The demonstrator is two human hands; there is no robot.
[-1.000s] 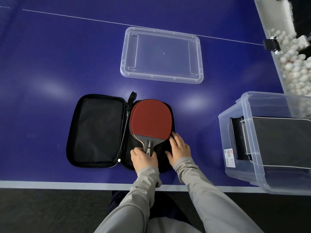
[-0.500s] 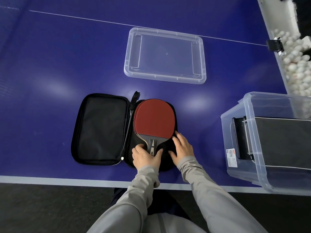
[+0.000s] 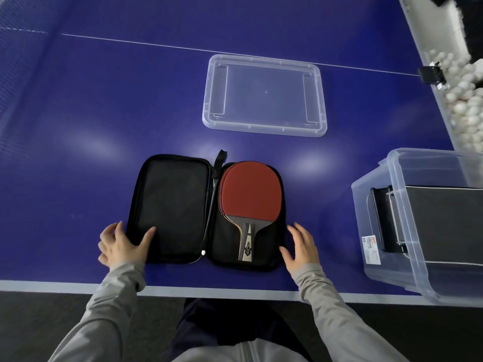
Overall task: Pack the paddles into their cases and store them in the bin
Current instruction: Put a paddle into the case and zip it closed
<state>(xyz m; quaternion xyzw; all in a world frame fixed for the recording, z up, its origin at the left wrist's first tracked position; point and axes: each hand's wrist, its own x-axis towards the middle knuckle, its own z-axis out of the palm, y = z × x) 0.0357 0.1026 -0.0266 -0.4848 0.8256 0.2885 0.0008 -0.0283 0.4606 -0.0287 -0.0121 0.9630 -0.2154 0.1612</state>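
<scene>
A black zip case (image 3: 172, 207) lies unzipped and flat on the blue table. In its right half rests a red paddle (image 3: 249, 189), handle toward me, with another paddle's edge showing under it. My left hand (image 3: 122, 244) touches the lower left corner of the case's empty left flap, thumb on the lining. My right hand (image 3: 300, 246) hovers with spread fingers by the case's lower right corner, holding nothing. A clear plastic bin (image 3: 386, 231) stands at the right with a black case (image 3: 441, 226) inside it.
The bin's clear lid (image 3: 264, 95) lies upside down behind the case. A trough of white balls (image 3: 467, 100) runs along the far right. The table's white front edge (image 3: 235, 292) is close below my hands.
Both hands left the paddle handle area. My left hand moved left to the case's open flap; my right hand moved out to the right edge of the case.
</scene>
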